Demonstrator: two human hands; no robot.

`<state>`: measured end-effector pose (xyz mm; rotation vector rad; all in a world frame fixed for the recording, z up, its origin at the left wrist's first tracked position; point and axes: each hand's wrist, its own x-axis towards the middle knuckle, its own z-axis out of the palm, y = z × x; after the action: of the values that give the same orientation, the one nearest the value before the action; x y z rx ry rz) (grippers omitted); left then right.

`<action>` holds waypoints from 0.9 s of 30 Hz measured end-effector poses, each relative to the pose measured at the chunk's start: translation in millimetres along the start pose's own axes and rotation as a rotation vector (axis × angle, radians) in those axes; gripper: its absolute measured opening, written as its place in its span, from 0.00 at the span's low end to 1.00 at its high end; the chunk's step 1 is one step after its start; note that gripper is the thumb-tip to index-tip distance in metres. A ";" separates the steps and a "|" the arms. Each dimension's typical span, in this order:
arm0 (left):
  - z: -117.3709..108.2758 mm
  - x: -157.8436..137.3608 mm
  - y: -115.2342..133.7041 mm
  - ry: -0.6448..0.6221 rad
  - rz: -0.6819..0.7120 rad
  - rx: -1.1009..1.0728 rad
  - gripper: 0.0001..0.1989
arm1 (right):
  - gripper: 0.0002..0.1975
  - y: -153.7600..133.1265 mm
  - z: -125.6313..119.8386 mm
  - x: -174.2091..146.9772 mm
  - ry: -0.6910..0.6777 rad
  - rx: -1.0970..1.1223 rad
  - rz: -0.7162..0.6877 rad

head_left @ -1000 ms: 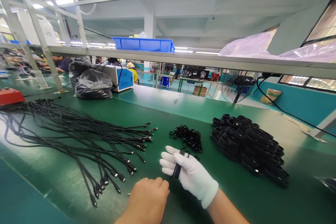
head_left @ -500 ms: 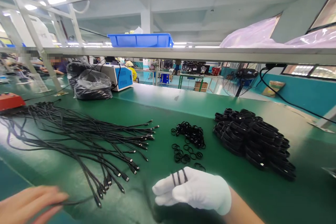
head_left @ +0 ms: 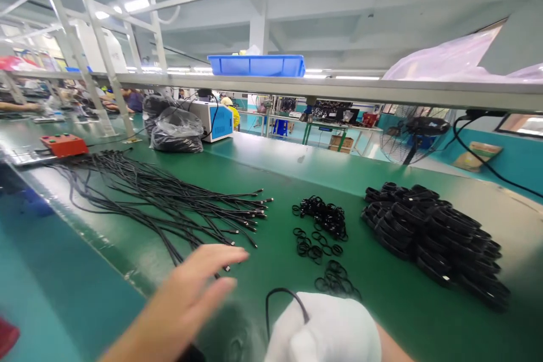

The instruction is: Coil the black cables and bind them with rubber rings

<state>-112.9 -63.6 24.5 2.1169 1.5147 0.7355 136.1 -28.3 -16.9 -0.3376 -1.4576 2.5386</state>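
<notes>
My bare left hand (head_left: 193, 288) reaches over the near part of the bench, slightly smeared by motion, its thumb and fingers apart with nothing between them. It covers some plug ends of the long black cables (head_left: 169, 192), which fan out across the left side. My right hand (head_left: 331, 325), in a white glove, is closed at the bottom edge of the picture. A black cable (head_left: 282, 290) loops up out of its grip beside the thumb; the rest of it is hidden. Small black rubber rings (head_left: 324, 218) lie beyond that hand, some of them loose (head_left: 337, 280) close to the glove.
A heap of coiled black cables (head_left: 428, 237) lies on the right of the green bench (head_left: 271, 172). Farther back are a black plastic bag (head_left: 176, 130), a blue and white machine (head_left: 220, 121) and a red box with buttons (head_left: 63, 145). Overhead, a shelf holds a blue tray (head_left: 257, 65).
My left hand has come from the lower left corner toward the middle and let go of the cable end. The right hand has turned and dropped lower, a cable now looped in it. The view has swung left.
</notes>
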 end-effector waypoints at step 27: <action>111.3 55.1 21.6 -0.410 -0.107 -0.430 0.14 | 0.20 -32.8 -25.4 -18.1 0.198 0.400 -0.417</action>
<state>-11.4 -22.4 -37.9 1.7180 1.1216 0.4943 162.5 3.7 0.9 -0.1873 -0.8198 2.3005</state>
